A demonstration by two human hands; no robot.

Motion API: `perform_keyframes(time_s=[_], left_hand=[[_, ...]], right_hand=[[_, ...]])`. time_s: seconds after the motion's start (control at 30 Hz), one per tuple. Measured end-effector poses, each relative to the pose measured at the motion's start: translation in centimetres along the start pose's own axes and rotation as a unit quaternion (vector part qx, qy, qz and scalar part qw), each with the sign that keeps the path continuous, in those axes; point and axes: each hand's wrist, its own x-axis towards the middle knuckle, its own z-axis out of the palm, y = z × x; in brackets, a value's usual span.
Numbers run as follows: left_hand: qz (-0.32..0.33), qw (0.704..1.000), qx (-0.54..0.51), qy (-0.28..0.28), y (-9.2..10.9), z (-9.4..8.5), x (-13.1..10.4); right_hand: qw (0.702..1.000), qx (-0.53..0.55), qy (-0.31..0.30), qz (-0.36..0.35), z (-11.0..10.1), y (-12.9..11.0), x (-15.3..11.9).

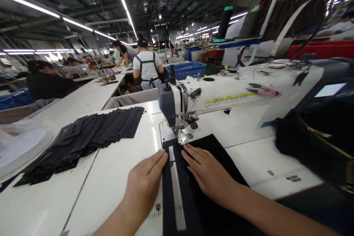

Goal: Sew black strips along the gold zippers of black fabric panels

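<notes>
Dozens of black cut pieces (83, 138) lie fanned in an overlapping row across the left of the white table (110, 177), well apart from the work; a brushing sleeve could scatter them. Nearer the middle, the left hand (145, 184) lies flat and open, gripping nothing, its fingertips pressing the left edge of the black slotted strip (177, 188) that runs toward the needle. That strip lies under the presser foot (181, 136) of the sewing machine (221, 99), and uneven pressure from either side could skew it, so the seam would likely wander off line. The right hand (210, 173) is likewise spread flat, holding nothing, pinning the black fabric (212, 147) just beside the strip. Its fingertips sit close to the foot, and I judge that a finger creeping forward risks the needle. Pink-handled snips (264, 90) rest on the machine arm, where vibration might shake them off.
</notes>
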Motion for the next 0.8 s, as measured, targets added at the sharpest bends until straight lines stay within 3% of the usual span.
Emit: perform_keyframes(time_s=[0.2,0.6,0.8], left_hand=[[0.024,0.997,-0.016,-0.076,1.7,3.7,1.5],[0.063,0.987,0.018,-0.144,1.1,3.5,1.9],[0.108,0.981,0.043,-0.153,-0.2,3.3,1.4]], right_hand=[[0.999,0.052,0.005,0.008,-0.3,0.2,-0.1],[0.999,0.036,-0.007,0.034,0.4,0.3,-0.2],[0.994,0.097,-0.033,0.044,0.1,0.5,-0.2]])
